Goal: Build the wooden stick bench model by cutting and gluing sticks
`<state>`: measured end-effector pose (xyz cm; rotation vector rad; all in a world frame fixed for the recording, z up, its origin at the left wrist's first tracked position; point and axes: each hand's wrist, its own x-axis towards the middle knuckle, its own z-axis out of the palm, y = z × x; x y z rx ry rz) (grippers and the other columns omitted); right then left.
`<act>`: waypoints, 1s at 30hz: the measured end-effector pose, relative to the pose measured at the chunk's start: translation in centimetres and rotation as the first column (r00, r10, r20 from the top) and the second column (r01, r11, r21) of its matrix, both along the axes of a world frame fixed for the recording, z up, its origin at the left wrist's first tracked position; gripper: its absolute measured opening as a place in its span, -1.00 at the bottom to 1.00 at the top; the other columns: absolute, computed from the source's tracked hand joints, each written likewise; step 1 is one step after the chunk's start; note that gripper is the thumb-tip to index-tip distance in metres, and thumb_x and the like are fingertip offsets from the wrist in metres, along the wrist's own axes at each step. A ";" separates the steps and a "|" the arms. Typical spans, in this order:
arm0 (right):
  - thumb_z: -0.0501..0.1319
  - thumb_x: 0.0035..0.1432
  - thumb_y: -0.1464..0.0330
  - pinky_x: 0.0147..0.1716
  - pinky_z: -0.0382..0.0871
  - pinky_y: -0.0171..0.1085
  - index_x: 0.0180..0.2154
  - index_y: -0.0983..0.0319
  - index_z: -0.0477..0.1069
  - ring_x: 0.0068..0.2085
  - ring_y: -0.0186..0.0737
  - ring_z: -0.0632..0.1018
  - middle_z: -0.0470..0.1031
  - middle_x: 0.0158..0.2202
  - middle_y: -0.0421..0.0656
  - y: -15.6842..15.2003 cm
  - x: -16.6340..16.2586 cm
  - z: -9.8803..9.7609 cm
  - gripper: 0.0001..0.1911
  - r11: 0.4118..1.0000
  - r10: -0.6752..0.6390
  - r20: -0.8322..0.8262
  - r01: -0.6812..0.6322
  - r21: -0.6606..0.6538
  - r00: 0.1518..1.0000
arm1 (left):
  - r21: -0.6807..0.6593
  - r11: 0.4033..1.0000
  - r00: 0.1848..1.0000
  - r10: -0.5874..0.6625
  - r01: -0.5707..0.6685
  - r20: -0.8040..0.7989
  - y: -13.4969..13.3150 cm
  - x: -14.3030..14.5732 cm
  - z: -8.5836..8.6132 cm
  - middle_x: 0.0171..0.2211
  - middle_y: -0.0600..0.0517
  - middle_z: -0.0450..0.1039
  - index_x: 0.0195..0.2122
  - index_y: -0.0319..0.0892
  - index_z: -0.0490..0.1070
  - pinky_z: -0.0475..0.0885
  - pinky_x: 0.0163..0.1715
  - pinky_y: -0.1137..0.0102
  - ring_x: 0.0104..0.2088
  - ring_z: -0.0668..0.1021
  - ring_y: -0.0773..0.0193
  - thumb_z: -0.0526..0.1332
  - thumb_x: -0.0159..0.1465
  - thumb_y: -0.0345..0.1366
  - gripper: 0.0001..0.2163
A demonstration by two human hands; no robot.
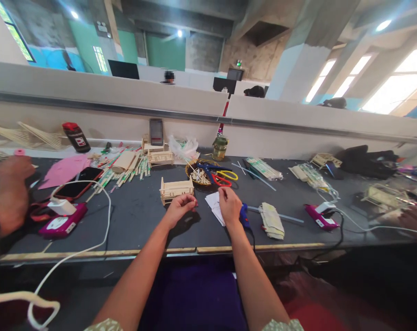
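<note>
A pale, slatted stick model (176, 191) is sitting just beyond the left hand (180, 210), its long axis running left to right. Fingers there and on the right hand (230, 204) are forming curls, closure and contents unclear.

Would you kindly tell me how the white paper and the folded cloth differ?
The white paper looks plain, the folded cloth yellowish and patchy. The paper lies thin and flat; the cloth sits in thicker layers. The right hand partly hides the paper, but not the cloth. Both lie on the dark tabletop.
</note>
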<state>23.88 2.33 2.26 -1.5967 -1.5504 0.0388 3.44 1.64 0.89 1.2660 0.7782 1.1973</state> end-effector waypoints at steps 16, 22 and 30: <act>0.14 0.23 0.11 -0.24 0.37 -0.21 -0.18 0.25 0.53 -0.10 0.01 0.60 0.58 -0.14 0.13 -3.1 6.9 1.3 -0.63 0.676 -0.044 0.451 0.359 -0.643 0.891 | -0.007 1.000 1.000 0.029 -0.029 -0.002 0.1 0.2 0.0 -0.38 0.02 0.47 -0.30 -0.23 0.54 0.51 -0.36 0.36 -0.44 0.49 0.35 0.43 0.03 -0.17 -0.71; 0.07 0.26 0.11 -0.16 0.36 -0.18 -0.13 0.31 0.50 -0.03 0.07 0.57 0.56 -0.09 0.12 -2.8 7.4 0.8 -0.56 0.630 -0.040 0.371 0.311 -0.711 0.928 | -0.017 0.999 0.999 0.050 -0.050 -0.006 0.1 0.1 0.2 -0.40 0.07 0.45 -0.37 -0.23 0.50 0.50 -0.34 0.39 -0.44 0.48 0.38 0.44 0.02 -0.14 -0.72; -0.02 0.34 0.18 -0.12 0.32 -0.24 -0.01 0.37 0.40 0.01 -0.01 0.54 0.54 -0.06 0.14 -2.6 7.4 -0.3 -0.55 0.719 -0.168 0.236 0.283 -0.635 0.957 | 0.164 0.968 0.966 0.216 -0.192 -0.141 0.2 0.1 -0.4 -0.46 0.07 0.45 -0.39 -0.20 0.48 0.44 -0.42 0.40 -0.49 0.48 0.35 0.38 0.09 -0.14 -0.77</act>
